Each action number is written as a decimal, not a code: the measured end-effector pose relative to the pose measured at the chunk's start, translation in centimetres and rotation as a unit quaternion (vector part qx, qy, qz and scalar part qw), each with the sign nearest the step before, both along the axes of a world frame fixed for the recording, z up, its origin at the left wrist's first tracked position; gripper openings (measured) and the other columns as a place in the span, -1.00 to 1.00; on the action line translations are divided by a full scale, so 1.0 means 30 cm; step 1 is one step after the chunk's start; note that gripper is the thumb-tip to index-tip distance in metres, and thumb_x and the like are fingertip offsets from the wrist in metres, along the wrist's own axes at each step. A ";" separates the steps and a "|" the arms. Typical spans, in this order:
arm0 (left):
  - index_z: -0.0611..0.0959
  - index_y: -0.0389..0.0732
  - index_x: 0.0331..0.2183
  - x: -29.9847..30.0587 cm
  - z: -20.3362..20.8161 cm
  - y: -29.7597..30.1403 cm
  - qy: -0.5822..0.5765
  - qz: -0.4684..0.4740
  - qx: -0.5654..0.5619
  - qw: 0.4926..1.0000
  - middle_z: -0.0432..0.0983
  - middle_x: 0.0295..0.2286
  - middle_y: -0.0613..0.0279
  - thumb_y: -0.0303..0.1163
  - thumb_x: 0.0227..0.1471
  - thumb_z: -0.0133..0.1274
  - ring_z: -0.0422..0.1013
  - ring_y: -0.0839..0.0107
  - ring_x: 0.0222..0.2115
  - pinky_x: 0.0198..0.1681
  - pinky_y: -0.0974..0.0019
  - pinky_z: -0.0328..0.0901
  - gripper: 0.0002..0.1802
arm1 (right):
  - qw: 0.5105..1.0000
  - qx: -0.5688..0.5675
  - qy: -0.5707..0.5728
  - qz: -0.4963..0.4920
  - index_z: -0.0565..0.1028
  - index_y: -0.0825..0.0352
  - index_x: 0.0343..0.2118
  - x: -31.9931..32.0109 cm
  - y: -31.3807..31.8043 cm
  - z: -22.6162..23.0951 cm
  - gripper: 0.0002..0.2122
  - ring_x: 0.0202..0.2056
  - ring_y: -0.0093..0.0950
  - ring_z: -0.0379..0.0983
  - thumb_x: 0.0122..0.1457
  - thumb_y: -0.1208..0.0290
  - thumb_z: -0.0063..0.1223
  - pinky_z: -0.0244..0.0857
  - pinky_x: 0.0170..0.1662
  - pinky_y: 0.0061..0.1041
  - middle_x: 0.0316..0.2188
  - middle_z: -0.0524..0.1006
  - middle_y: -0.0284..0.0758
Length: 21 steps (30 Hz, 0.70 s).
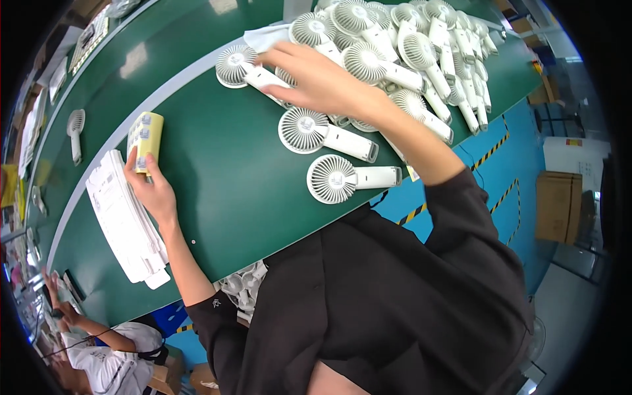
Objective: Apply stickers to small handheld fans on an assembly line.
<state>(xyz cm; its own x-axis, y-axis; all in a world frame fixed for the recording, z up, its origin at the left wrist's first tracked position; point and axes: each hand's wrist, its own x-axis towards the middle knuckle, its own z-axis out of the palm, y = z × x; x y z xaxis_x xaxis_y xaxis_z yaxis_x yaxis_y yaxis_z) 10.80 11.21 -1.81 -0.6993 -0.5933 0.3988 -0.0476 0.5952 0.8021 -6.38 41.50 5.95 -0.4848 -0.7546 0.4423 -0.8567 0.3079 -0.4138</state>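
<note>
Fans (421, 59), white handheld ones, heaped loose on green table (224, 191) at 1 o'clock, no bin or tray holding them. Right hand (316, 79) spread open over fan (253, 71) at 12 o'clock, fingers touching its handle, not clamped. Left hand (150, 187) at 9 o'clock pinches yellow label roll (146, 137), white sheet stack (125, 224) just beside it.
</note>
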 end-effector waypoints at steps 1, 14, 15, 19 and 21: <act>0.43 -0.36 0.06 -0.003 -0.004 0.009 -0.002 -0.002 0.005 1.000 0.44 -0.04 -0.06 -0.31 0.30 -0.02 0.42 0.26 -0.04 0.04 0.29 0.30 -0.60 | 0.998 0.044 -0.038 -0.003 0.50 0.32 -0.12 0.063 0.071 0.017 -0.72 -0.16 -0.27 0.45 0.18 0.30 0.19 0.33 -0.09 -0.28 -0.23 0.51 -0.22; 0.51 -0.28 0.05 0.007 -0.038 0.008 0.019 -0.018 0.002 1.000 0.48 -0.20 0.11 -0.24 0.34 -0.08 0.38 0.50 -0.31 -0.22 0.44 0.28 -0.62 | 0.995 0.052 -0.071 -0.039 0.41 0.25 0.09 0.500 0.346 -0.180 -0.39 0.00 -0.17 0.32 -0.02 0.17 0.38 0.25 0.07 -0.20 -0.02 0.36 -0.16; 0.51 -0.27 0.06 0.013 -0.037 0.007 0.018 -0.017 -0.007 1.000 0.48 -0.19 0.12 -0.24 0.34 -0.08 0.37 0.51 -0.32 -0.23 0.45 0.28 -0.62 | 0.996 0.050 -0.063 -0.035 0.40 0.26 0.09 0.492 0.339 -0.180 -0.39 0.00 -0.16 0.32 -0.01 0.17 0.37 0.24 0.08 -0.19 -0.01 0.36 -0.14; 0.50 -0.23 0.08 0.015 -0.014 0.027 -0.020 -0.003 -0.008 1.000 0.49 -0.11 0.08 -0.26 0.35 -0.12 0.41 0.43 -0.23 -0.18 0.42 0.30 -0.63 | 0.997 0.054 -0.042 -0.032 0.38 0.32 0.10 0.500 0.318 -0.194 -0.40 0.05 -0.11 0.30 0.01 0.21 0.35 0.23 0.10 -0.16 0.02 0.35 -0.08; 0.50 -0.21 0.09 0.019 -0.010 0.027 -0.024 -0.009 0.019 0.999 0.49 -0.09 0.08 -0.26 0.35 -0.12 0.41 0.42 -0.25 -0.19 0.42 0.30 -0.63 | 0.996 0.059 -0.055 -0.030 0.39 0.33 0.08 0.505 0.309 -0.181 -0.43 0.06 -0.09 0.29 0.02 0.24 0.34 0.22 0.12 -0.15 0.04 0.34 -0.07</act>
